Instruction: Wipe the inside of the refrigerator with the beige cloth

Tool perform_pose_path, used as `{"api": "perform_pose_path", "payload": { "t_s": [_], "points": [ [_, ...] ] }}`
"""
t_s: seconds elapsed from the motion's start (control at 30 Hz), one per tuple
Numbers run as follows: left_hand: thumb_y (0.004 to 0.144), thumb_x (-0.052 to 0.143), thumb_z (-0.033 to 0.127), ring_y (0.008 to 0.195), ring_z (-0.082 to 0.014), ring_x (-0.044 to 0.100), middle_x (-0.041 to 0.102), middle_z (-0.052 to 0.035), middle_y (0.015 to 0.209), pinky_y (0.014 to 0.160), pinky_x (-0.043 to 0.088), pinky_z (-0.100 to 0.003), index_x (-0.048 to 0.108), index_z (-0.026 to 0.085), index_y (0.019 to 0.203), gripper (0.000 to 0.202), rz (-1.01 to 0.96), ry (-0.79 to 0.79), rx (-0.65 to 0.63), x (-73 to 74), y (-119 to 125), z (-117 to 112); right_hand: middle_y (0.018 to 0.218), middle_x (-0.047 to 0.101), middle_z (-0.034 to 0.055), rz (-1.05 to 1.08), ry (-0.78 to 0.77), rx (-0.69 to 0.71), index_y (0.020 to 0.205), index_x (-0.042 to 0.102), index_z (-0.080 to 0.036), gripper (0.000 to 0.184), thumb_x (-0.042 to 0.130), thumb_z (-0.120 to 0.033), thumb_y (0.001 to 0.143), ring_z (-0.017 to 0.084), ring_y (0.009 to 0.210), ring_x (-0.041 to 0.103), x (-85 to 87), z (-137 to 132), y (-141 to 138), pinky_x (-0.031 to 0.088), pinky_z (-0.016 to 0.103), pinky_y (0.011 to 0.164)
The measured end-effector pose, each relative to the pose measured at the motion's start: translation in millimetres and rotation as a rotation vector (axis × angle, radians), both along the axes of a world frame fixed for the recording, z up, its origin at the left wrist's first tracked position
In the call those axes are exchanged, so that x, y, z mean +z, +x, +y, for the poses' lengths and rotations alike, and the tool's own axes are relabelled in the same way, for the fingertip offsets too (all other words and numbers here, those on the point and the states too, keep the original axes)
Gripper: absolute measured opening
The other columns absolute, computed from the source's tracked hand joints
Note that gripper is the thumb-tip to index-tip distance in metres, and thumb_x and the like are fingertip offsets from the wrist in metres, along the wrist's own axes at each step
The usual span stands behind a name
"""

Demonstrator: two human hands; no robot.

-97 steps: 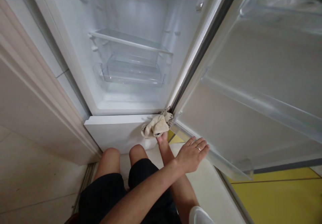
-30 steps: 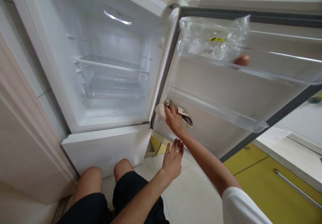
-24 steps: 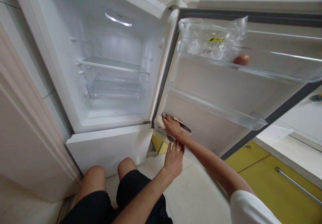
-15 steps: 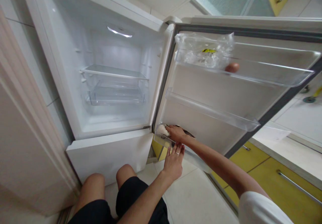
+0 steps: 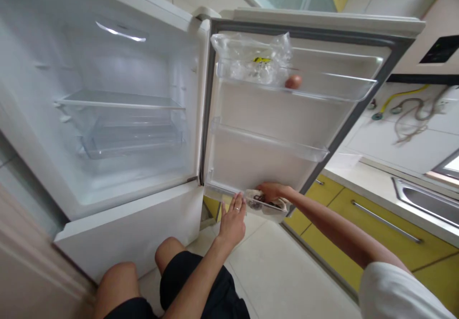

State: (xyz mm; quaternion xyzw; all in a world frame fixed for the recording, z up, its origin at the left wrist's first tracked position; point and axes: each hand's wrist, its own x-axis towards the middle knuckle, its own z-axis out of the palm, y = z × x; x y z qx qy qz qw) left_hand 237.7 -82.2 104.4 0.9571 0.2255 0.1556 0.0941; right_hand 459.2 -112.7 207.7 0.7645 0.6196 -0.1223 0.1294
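The lower door bin (image 5: 221,191) of the open fridge door is clear plastic. In its right end lies a crumpled whitish cloth (image 5: 253,202) with dark patches, partly seen through the bin's front. My right hand (image 5: 271,191) reaches down into the bin from the right and grips the cloth, its fingertips partly hidden. At the bin's front edge, left of the cloth, my left hand (image 5: 232,219) rests with fingers stretched out, a ring on one of them. It holds nothing.
Above, the top door bin (image 5: 333,96) holds a clear plastic bag (image 5: 251,60) and a brown egg (image 5: 293,81). A middle door bin (image 5: 272,142) spans the door. Left stands the fridge interior with a glass shelf (image 5: 122,100) and clear drawer (image 5: 136,144). Yellow cabinets (image 5: 373,218) and a sink (image 5: 426,199) are right.
My right hand has moved with the cloth from the left end of the lower bin to its right end. The view has swung right. My left hand stays at the bin's front.
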Motion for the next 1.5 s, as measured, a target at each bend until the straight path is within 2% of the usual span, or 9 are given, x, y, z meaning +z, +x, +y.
{"api": "perform_pose_path", "payload": {
  "t_s": [0.13, 0.23, 0.33, 0.47, 0.7, 0.9, 1.1, 1.27, 1.5],
  "points": [
    [0.082, 0.047, 0.013, 0.157, -0.0279, 0.014, 0.014, -0.0110, 0.170, 0.120, 0.027, -0.067, 0.035, 0.012, 0.155, 0.074, 0.010, 0.020, 0.022, 2.5, 1.9, -0.8, 0.110, 0.076, 0.0084, 0.017, 0.200, -0.071, 0.116, 0.071, -0.019, 0.046, 0.063, -0.013, 0.071, 0.023, 0.098, 0.069, 13.1, -41.5, 16.5, 0.049, 0.027, 0.081],
    [0.082, 0.047, 0.012, 0.157, -0.0284, 0.015, 0.016, -0.0118, 0.169, 0.119, 0.029, -0.067, 0.037, 0.013, 0.154, 0.073, 0.007, 0.033, 0.034, 3.1, 3.3, -0.6, 0.123, 0.071, 0.0094, 0.100, 0.597, -0.081, 0.123, 0.067, -0.019, 0.050, 0.058, -0.015, 0.074, 0.023, 0.112, 0.065, 10.9, -81.0, 18.9, 0.048, 0.031, 0.096],
    [0.082, 0.047, 0.011, 0.157, -0.0285, 0.017, 0.016, -0.0124, 0.169, 0.119, 0.030, -0.066, 0.038, 0.014, 0.154, 0.073, 0.012, 0.032, 0.043, 5.7, 4.3, -2.0, 0.119, 0.072, 0.0110, 0.229, 1.070, -0.078, 0.115, 0.070, -0.019, 0.039, 0.062, -0.026, 0.078, 0.025, 0.111, 0.066, -9.2, -122.0, 17.3, 0.051, 0.037, 0.098],
    [0.081, 0.048, 0.012, 0.157, -0.0273, 0.015, 0.013, -0.0111, 0.170, 0.120, 0.028, -0.064, 0.029, 0.014, 0.158, 0.079, 0.050, 0.007, 0.058, 11.7, 5.2, -5.6, 0.116, 0.073, 0.0118, 0.301, 1.328, -0.253, 0.113, 0.071, -0.019, 0.041, 0.067, -0.039, 0.079, 0.028, 0.107, 0.067, -52.6, -158.8, 15.4, 0.053, 0.042, 0.095],
    [0.080, 0.047, 0.011, 0.157, -0.0286, 0.014, 0.012, -0.0112, 0.170, 0.120, 0.029, -0.063, 0.026, 0.010, 0.159, 0.082, 0.083, -0.005, 0.062, 20.0, 6.6, -9.7, 0.112, 0.075, 0.0142, 0.678, 1.415, -0.777, 0.106, 0.072, -0.016, 0.063, 0.078, -0.051, 0.054, 0.035, 0.108, 0.068, -126.3, -157.4, 20.5, 0.053, 0.051, 0.099],
    [0.079, 0.048, 0.013, 0.157, -0.0294, 0.017, 0.016, -0.0125, 0.169, 0.119, 0.032, -0.063, 0.029, 0.010, 0.157, 0.081, 0.054, 0.005, 0.056, 20.1, 10.5, -9.3, 0.105, 0.075, 0.0116, 0.932, 1.613, -1.012, 0.102, 0.070, -0.015, 0.061, 0.078, -0.044, 0.049, 0.031, 0.105, 0.067, -173.7, -145.8, 18.7, 0.052, 0.047, 0.098],
    [0.079, 0.048, 0.013, 0.157, -0.0296, 0.017, 0.017, -0.0134, 0.169, 0.118, 0.034, -0.063, 0.029, 0.009, 0.157, 0.080, 0.048, 0.023, 0.062, 16.5, 11.7, -9.9, 0.098, 0.074, 0.0073, 1.245, 1.654, -1.180, 0.099, 0.067, -0.018, 0.058, 0.078, -0.038, 0.046, 0.024, 0.093, 0.067, -216.1, -132.7, -21.1, 0.056, 0.036, 0.082],
    [0.081, 0.049, 0.018, 0.157, -0.0292, 0.017, 0.018, -0.0134, 0.169, 0.119, 0.032, -0.062, 0.028, 0.008, 0.157, 0.080, 0.064, 0.003, 0.042, 23.5, 8.9, -9.7, 0.089, 0.073, 0.0017, 1.463, 1.671, -1.304, 0.092, 0.065, -0.021, 0.058, 0.081, -0.039, 0.040, 0.018, 0.082, 0.067, -226.5, -108.9, -63.2, 0.057, 0.030, 0.075],
    [0.085, 0.051, 0.028, 0.154, -0.0280, 0.025, 0.029, -0.0135, 0.166, 0.119, 0.033, -0.062, 0.025, 0.010, 0.158, 0.080, 0.029, -0.050, 0.035, 35.0, 9.9, -8.6, 0.076, 0.072, 0.0014, 1.597, 1.343, -1.073, 0.078, 0.065, -0.024, 0.041, 0.065, -0.061, 0.060, 0.022, 0.087, 0.070, -205.4, -33.6, -136.1, 0.057, 0.035, 0.086]
  ]
}}
